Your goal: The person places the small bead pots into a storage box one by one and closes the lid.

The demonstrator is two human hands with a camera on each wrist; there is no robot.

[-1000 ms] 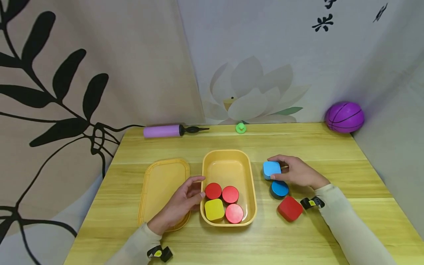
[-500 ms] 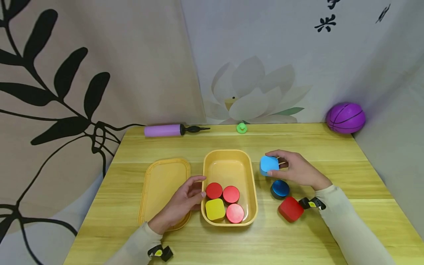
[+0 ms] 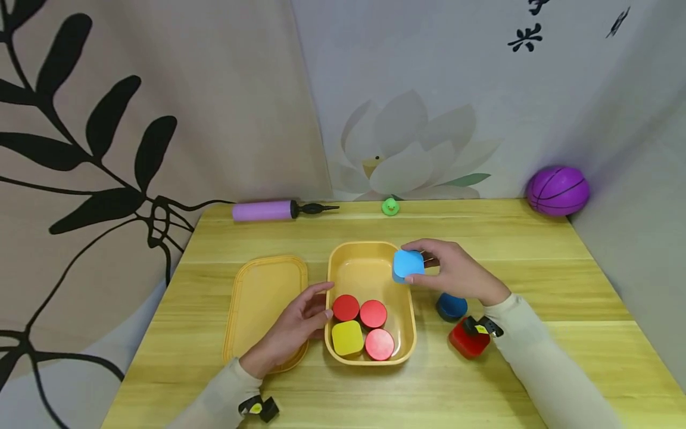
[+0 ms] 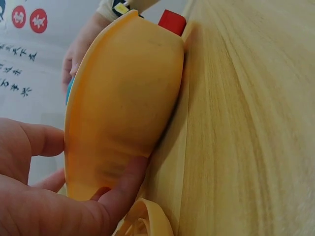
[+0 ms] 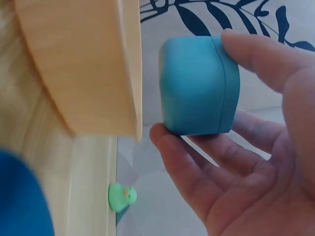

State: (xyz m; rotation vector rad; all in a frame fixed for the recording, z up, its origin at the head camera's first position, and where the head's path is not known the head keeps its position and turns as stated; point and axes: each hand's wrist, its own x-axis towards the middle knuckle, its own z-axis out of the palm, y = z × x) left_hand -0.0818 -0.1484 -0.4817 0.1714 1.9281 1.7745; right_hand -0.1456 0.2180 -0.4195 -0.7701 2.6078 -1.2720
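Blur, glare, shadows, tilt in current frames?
Head: nearest red round plastic block looks washed pinkish, likely glare; soft shadows on the yellowish wood-grain table. Left wrist: table steeply tilted. Right wrist: dark blue round plastic block blurred at lower left; held light blue rounded plastic block sharper.

Downward head view, close wrist views, shared tray

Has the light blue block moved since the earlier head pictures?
Yes, leftward: held in the right hand, the light blue block was right of the yellow container earlier; in the head view it now overlaps the container's right rim.
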